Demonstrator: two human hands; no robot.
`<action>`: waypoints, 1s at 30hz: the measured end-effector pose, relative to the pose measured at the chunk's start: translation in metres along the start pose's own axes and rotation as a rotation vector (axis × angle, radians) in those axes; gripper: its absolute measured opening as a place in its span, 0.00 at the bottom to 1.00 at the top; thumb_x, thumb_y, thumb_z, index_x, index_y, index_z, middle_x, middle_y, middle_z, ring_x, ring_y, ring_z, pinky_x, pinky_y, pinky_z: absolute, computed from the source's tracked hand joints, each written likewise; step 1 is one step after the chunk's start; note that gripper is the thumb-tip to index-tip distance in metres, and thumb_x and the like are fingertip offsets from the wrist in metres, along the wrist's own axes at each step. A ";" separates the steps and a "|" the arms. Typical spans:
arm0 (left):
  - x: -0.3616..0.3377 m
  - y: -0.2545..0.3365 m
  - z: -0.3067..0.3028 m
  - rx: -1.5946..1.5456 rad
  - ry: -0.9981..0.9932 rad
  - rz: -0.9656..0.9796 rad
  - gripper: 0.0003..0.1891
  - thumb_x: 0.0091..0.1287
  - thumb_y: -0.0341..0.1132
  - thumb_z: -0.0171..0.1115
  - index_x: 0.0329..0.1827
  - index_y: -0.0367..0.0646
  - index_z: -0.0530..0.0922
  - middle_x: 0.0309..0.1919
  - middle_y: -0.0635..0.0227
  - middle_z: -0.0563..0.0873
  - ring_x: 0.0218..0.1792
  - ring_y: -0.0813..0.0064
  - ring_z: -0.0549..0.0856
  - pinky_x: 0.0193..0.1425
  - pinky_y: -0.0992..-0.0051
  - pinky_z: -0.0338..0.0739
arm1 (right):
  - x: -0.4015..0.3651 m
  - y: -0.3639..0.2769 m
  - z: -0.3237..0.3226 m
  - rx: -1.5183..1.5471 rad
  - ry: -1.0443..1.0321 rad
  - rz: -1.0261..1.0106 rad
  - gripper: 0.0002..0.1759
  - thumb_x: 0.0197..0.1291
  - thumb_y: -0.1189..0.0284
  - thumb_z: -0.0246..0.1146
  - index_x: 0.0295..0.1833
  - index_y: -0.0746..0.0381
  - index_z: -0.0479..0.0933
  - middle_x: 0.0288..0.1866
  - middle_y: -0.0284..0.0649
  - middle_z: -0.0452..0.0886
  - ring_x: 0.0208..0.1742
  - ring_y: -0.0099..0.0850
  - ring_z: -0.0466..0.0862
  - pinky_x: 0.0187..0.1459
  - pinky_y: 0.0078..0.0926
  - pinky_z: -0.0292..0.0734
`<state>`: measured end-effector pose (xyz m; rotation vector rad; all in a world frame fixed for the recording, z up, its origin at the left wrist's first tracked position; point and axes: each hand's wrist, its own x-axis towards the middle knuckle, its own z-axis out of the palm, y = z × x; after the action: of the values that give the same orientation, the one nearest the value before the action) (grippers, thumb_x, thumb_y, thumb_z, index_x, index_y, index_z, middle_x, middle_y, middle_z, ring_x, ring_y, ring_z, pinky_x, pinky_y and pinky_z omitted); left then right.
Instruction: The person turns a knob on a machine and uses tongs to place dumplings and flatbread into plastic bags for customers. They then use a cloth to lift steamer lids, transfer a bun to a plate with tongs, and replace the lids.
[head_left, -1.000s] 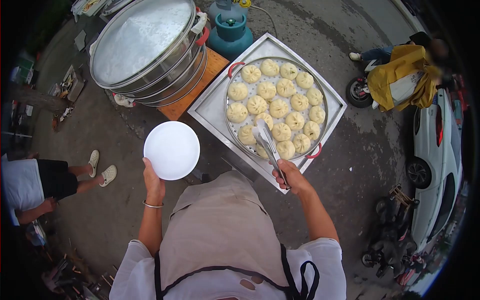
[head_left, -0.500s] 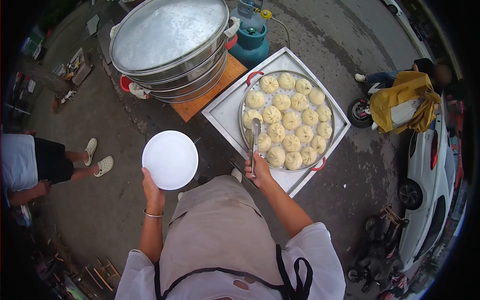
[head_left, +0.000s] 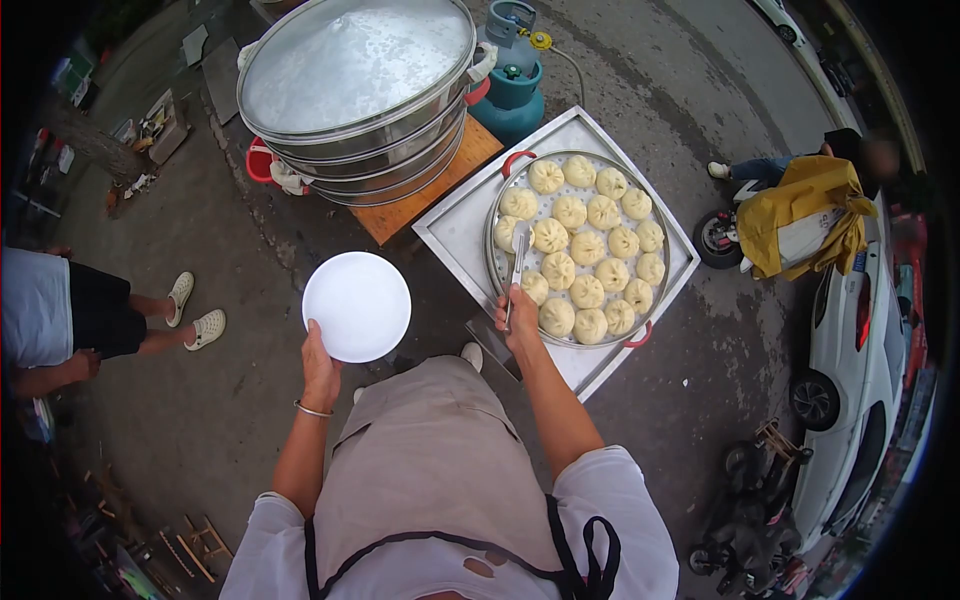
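My left hand (head_left: 320, 365) grips a round white plate (head_left: 357, 305) by its lower left rim, thumb over the edge. Nothing lies on the plate. My right hand (head_left: 520, 320) is closed around metal tongs (head_left: 516, 270), whose tips reach the left side of a steamer tray (head_left: 662, 310). Pale pleated buns (head_left: 586, 248) fill this round perforated tray. The tong tips overlap the edge of one bun (head_left: 506, 233) at the tray's left, with another bun (head_left: 550, 236) just to their right. Red handles stick out from the tray.
A square metal stand (head_left: 450, 228) supports the tray. Stacked steamers (head_left: 370, 150) with a domed lid (head_left: 350, 60) stand on an orange board (head_left: 385, 220), beside gas cylinders (head_left: 512, 105). A person (head_left: 60, 310) stands at left; another sits on a scooter (head_left: 715, 230) at right, near a white car (head_left: 840, 370).
The tong tips have come closer together beside the bun at the tray's left. The whole view has shifted slightly; the plate stays in my left hand.
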<state>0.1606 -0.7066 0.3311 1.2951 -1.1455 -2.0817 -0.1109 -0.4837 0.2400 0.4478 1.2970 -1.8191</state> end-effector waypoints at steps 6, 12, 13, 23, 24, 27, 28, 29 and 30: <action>0.038 -0.018 0.029 0.026 -0.107 -0.037 0.33 0.78 0.59 0.38 0.68 0.36 0.66 0.57 0.57 0.82 0.52 0.66 0.86 0.48 0.66 0.87 | -0.077 -0.015 -0.003 -0.222 -0.129 -0.185 0.20 0.74 0.60 0.52 0.63 0.61 0.69 0.30 0.34 0.73 0.20 0.22 0.70 0.16 0.21 0.65; 0.051 -0.016 0.088 -0.073 -0.155 -0.007 0.34 0.76 0.62 0.37 0.67 0.39 0.67 0.55 0.60 0.83 0.51 0.70 0.86 0.50 0.67 0.86 | -0.094 -0.065 0.032 -1.495 -0.128 -1.159 0.25 0.67 0.65 0.61 0.66 0.63 0.68 0.33 0.42 0.75 0.28 0.36 0.80 0.25 0.35 0.76; 0.055 -0.017 0.091 -0.077 -0.160 0.013 0.34 0.76 0.62 0.37 0.67 0.39 0.68 0.54 0.61 0.83 0.51 0.71 0.86 0.50 0.68 0.86 | -0.102 -0.079 0.047 -1.664 -0.121 -1.186 0.26 0.65 0.66 0.63 0.66 0.63 0.68 0.34 0.44 0.75 0.30 0.38 0.81 0.27 0.37 0.77; 0.052 0.014 0.073 -0.328 -0.127 0.165 0.36 0.75 0.64 0.32 0.72 0.43 0.62 0.63 0.59 0.77 0.59 0.66 0.82 0.58 0.63 0.84 | -0.111 -0.116 0.127 -1.960 -0.473 -1.509 0.33 0.58 0.67 0.66 0.69 0.59 0.67 0.33 0.37 0.70 0.31 0.31 0.78 0.26 0.30 0.76; 0.052 0.015 0.063 -0.352 -0.109 0.184 0.36 0.75 0.64 0.32 0.72 0.43 0.61 0.63 0.58 0.77 0.60 0.65 0.81 0.59 0.62 0.83 | -0.114 -0.116 0.137 -1.945 -0.519 -1.510 0.33 0.59 0.67 0.66 0.70 0.59 0.67 0.34 0.37 0.70 0.31 0.31 0.79 0.26 0.30 0.76; 0.052 0.024 0.030 -0.420 -0.004 0.238 0.36 0.76 0.63 0.31 0.72 0.43 0.61 0.64 0.58 0.76 0.61 0.63 0.81 0.59 0.61 0.84 | -0.122 -0.115 0.160 -1.886 -0.612 -1.471 0.34 0.59 0.66 0.67 0.70 0.60 0.67 0.33 0.37 0.70 0.32 0.33 0.79 0.27 0.32 0.77; 0.052 0.029 0.016 -0.443 0.037 0.255 0.36 0.76 0.63 0.31 0.72 0.43 0.61 0.64 0.58 0.76 0.60 0.63 0.81 0.59 0.61 0.84 | -0.126 -0.116 0.165 -1.858 -0.621 -1.418 0.34 0.59 0.66 0.67 0.70 0.60 0.67 0.35 0.38 0.71 0.32 0.33 0.80 0.28 0.31 0.77; 0.051 0.036 0.000 -0.452 0.070 0.294 0.35 0.76 0.62 0.32 0.72 0.43 0.60 0.64 0.58 0.76 0.60 0.62 0.82 0.58 0.61 0.85 | -0.129 -0.117 0.167 -1.832 -0.624 -1.367 0.34 0.60 0.65 0.67 0.70 0.61 0.66 0.36 0.39 0.73 0.32 0.34 0.80 0.29 0.31 0.77; 0.051 0.045 -0.016 -0.459 0.108 0.330 0.35 0.76 0.62 0.33 0.73 0.43 0.60 0.64 0.58 0.77 0.60 0.62 0.82 0.57 0.61 0.85 | -0.131 -0.117 0.168 -1.807 -0.620 -1.314 0.34 0.61 0.65 0.67 0.70 0.61 0.66 0.38 0.39 0.74 0.33 0.34 0.80 0.30 0.31 0.77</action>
<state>0.1484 -0.7748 0.3376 0.9168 -0.7167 -1.8577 -0.0975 -0.5658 0.4687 -2.0577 2.1845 -0.5550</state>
